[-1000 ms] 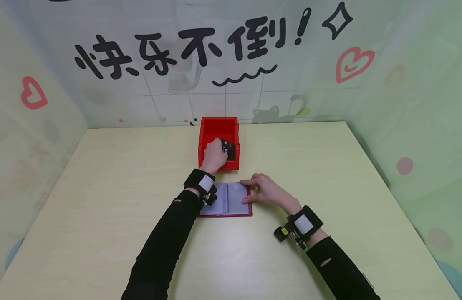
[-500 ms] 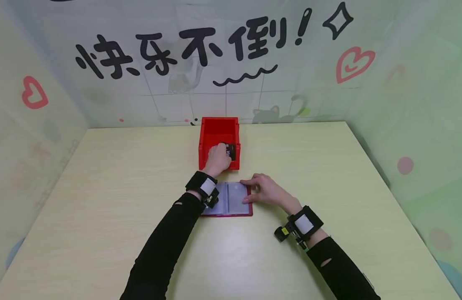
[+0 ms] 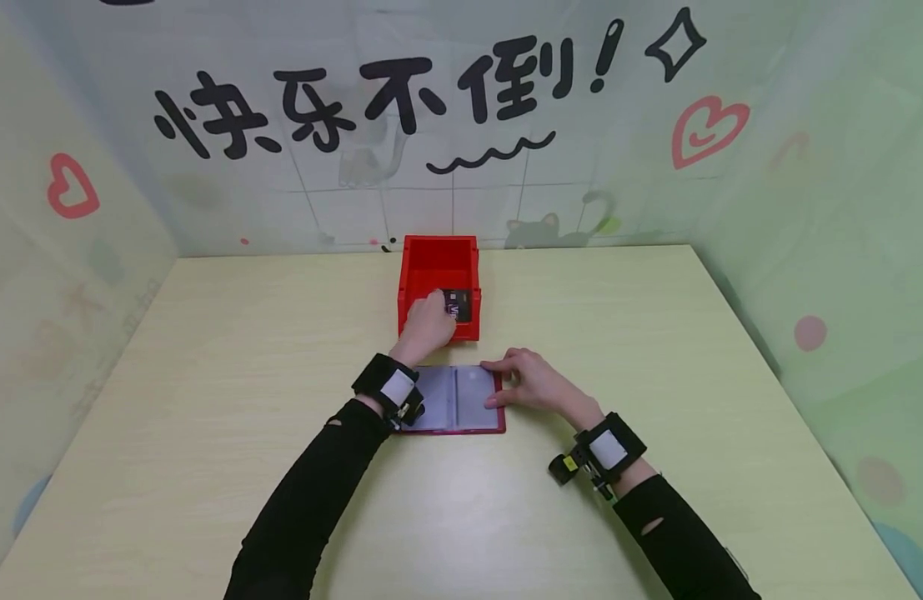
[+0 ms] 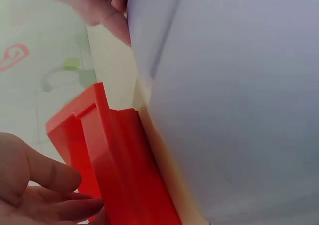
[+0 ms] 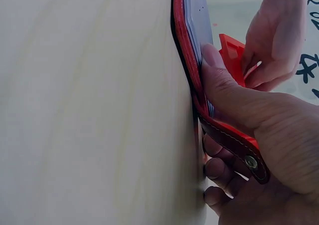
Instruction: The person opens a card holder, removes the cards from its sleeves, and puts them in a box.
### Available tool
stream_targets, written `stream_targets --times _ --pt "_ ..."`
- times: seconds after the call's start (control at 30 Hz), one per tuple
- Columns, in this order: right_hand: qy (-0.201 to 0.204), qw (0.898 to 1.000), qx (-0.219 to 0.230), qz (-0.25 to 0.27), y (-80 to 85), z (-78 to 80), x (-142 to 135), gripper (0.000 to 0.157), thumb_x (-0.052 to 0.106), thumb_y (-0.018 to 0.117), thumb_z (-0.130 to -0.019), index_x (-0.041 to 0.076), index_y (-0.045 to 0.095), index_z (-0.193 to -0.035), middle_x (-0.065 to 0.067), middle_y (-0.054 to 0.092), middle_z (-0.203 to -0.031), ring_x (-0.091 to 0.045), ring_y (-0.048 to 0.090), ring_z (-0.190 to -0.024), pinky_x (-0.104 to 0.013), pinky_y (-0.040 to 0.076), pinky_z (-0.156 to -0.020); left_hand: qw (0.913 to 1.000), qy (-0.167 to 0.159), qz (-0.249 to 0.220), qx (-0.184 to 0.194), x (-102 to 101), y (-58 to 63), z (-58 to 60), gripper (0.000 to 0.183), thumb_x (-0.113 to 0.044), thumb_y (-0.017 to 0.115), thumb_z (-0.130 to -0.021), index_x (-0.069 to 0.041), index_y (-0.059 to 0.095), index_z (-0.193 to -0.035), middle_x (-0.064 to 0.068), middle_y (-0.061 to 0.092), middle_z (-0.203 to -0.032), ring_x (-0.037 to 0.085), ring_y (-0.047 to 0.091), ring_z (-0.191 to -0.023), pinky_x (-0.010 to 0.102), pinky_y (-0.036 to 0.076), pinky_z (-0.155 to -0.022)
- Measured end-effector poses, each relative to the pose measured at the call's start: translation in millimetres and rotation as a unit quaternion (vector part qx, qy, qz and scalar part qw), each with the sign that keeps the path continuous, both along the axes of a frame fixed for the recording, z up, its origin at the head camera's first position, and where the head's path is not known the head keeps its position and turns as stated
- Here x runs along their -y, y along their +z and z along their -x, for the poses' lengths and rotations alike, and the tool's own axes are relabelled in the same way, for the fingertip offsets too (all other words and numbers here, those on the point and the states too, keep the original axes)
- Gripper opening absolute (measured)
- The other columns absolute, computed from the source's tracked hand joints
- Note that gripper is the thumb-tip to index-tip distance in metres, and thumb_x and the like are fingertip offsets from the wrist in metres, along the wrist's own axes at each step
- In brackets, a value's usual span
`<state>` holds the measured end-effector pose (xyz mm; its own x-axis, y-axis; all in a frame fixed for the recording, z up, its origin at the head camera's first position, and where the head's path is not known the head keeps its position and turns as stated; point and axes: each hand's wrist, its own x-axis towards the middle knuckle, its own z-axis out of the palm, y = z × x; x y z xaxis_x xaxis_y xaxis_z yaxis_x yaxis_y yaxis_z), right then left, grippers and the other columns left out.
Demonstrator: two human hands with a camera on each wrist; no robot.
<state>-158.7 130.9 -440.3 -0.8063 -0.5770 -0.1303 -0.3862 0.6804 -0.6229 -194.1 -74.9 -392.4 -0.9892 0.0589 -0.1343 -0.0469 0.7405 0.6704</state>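
A small red card holder lies opened flat on the table, its pale plastic sleeves facing up. My right hand pinches its right edge, thumb on the sleeves and other fingers underneath. A dark red strap with a metal snap hangs beside that thumb. Beyond the holder stands a red plastic bin. My left hand reaches over its front wall, fingers bent down beside a black card with white lettering. I cannot tell whether the left fingers grip the card; their tips are partly hidden by the bin.
The light wooden table extends to both sides of the bin and holder. A printed backdrop with large black characters rises behind and along the sides. Each wrist carries a strapped camera, the left one overlapping the holder's left part.
My left hand and forearm have shifted slightly left, showing more of the holder and the black card. The card looks tilted differently than a second ago. The right hand stays on the holder.
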Motion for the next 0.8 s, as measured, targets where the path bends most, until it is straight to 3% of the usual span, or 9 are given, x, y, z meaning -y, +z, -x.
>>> stream_targets --times 0.1,0.17,0.27,0.37,0.53,0.8 --pt "0.0 1.0 -0.001 -0.001 0.4 -0.8 1 0.064 0.031 0.086 -0.08 0.008 0.064 -0.135 -0.005 0.061 -0.094 -0.016 0.05 -0.087 -0.025 0.039 -0.072 0.9988 -0.021 -0.007 -0.045 6 0.7 -16.1 0.051 -0.006 0.057 -0.096 0.005 0.046 -0.144 0.023 0.057 -0.131 0.035 0.056 -0.112 0.043 0.053 -0.1" --pt "0.0 1.0 -0.002 -0.003 1.3 -1.3 1 0.064 0.031 0.086 -0.079 0.008 0.064 -0.135 -0.005 0.06 -0.092 -0.016 0.05 -0.087 -0.024 0.039 -0.072 0.9974 -0.037 -0.014 -0.061 10 1.1 -29.1 0.047 -0.006 0.061 -0.095 0.002 0.051 -0.14 0.021 0.058 -0.129 0.032 0.057 -0.111 0.043 0.053 -0.1" --pt "0.002 1.0 -0.007 -0.008 2.6 -1.4 1 0.064 0.032 0.086 -0.079 0.008 0.064 -0.135 -0.004 0.058 -0.088 -0.016 0.05 -0.085 -0.024 0.038 -0.071 0.9965 -0.067 -0.027 -0.041 17 -0.2 -46.6 0.031 -0.008 0.067 -0.093 -0.001 0.062 -0.123 0.014 0.064 -0.107 0.025 0.059 -0.092 0.032 0.056 -0.082" --pt "0.003 1.0 -0.012 -0.013 3.2 -0.7 1 0.065 0.033 0.086 -0.079 0.007 0.064 -0.135 -0.004 0.058 -0.087 -0.016 0.05 -0.084 -0.024 0.038 -0.071 0.9942 -0.102 -0.029 -0.011 23 -6.2 -57.7 0.02 -0.01 0.071 -0.091 -0.004 0.067 -0.11 0.01 0.067 -0.093 0.019 0.059 -0.081 0.025 0.053 -0.073" --pt "0.0 1.0 -0.013 -0.013 3.7 -0.1 1 0.065 0.034 0.086 -0.08 0.007 0.064 -0.135 -0.005 0.062 -0.094 -0.016 0.051 -0.088 -0.025 0.04 -0.073 0.9884 -0.145 -0.037 0.022 31 -18.5 -64.5 0.017 -0.011 0.077 -0.087 -0.004 0.071 -0.101 0.007 0.068 -0.085 0.016 0.059 -0.076 0.023 0.051 -0.07" --pt "-0.015 1.0 -0.013 0.001 5.2 1.1 5 0.055 0.031 0.086 -0.08 0.008 0.068 -0.127 -0.005 0.062 -0.095 -0.017 0.053 -0.088 -0.026 0.043 -0.074 0.9857 -0.152 -0.037 0.063 36 -23.6 -63.0 0.021 -0.011 0.082 -0.083 -0.003 0.071 -0.1 0.007 0.068 -0.083 0.016 0.059 -0.075 0.022 0.051 -0.07"
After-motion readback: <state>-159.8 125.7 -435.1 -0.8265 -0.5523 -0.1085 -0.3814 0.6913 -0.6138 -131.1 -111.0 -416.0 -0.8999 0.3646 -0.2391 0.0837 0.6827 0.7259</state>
